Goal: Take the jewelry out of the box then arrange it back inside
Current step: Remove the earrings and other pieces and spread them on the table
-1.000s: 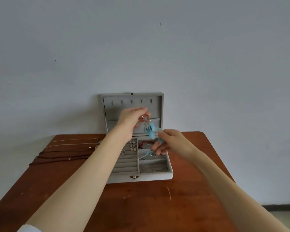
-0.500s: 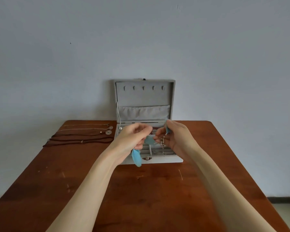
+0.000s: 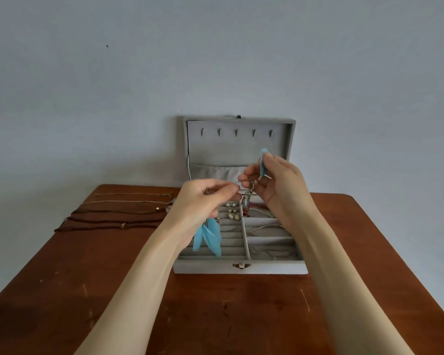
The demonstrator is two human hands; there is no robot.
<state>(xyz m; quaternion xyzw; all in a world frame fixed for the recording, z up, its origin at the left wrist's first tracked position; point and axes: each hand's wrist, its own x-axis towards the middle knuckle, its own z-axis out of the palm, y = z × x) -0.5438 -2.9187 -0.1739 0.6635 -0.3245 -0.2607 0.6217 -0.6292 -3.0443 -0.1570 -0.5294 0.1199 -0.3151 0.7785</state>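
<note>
Both hands are up over the open grey velvet jewelry box (image 3: 240, 268), which sits at the far middle of the brown wooden bench (image 3: 215, 316) with its lid propped upright against the wall. The left hand (image 3: 203, 203) has fingers curled in, pinching the top of a blue feather earring (image 3: 207, 238) whose feathers dangle below the palm, over the box's left ring-roll section. The right hand (image 3: 277, 183) is also closed in a pinch, holding a second blue feather earring (image 3: 262, 162) with the feather tip poking up past the fingers and a metal hook and charm hanging under the thumb. The two pieces look close together at the hooks, maybe tangled; can't tell for sure.

The step looks like the take-out phase: the earring pair is lifted clear, the box still loaded. Small shell-like earrings (image 3: 232, 213) sit on the ring rolls, a red beaded bracelet (image 3: 254, 207) in the top right compartment, thin silver chains (image 3: 265, 229) in the compartments below. Brown cord necklaces (image 3: 108, 221) and thin chain necklaces are already laid out on the bench well left of the box.

The next move likely needs the two earrings separated, then set down on bare bench beside the necklaces. Light, floppy feathers, small hooks that snag, so pull apart gently and keep them away from the chains.
</note>
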